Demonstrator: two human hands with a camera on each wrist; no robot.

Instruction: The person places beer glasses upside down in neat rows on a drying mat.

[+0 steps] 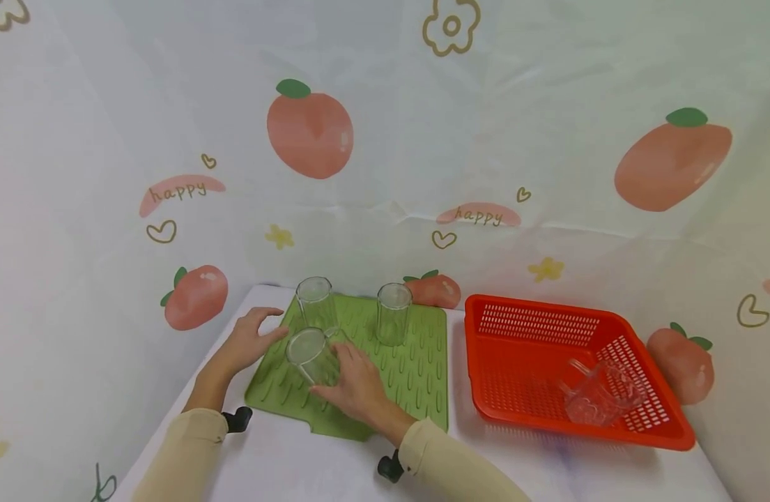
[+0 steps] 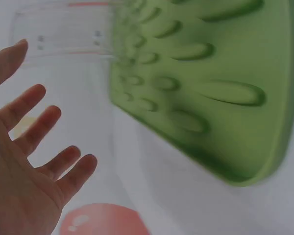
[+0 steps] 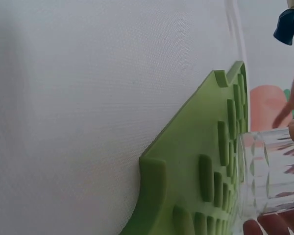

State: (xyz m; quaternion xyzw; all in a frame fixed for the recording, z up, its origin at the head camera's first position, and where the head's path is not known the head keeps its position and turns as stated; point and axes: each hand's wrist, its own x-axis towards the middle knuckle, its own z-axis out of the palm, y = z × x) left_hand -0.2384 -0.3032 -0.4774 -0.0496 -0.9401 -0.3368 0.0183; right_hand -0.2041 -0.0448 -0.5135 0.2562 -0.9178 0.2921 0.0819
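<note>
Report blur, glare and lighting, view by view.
Head: soft light; the clear mug in the red basket looks faint. Left wrist: the standing glass is washed out and blurred; the fingers are sharper. Right wrist: the held glass shows streaky reflections; grey shading dims the left edge.

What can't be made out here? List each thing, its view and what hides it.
Head: part of the held glass, behind the right hand.
Right wrist: its end away from the green mat, cut off by the right edge.
Left wrist: part of the left hand, cut off by the bottom edge.
</note>
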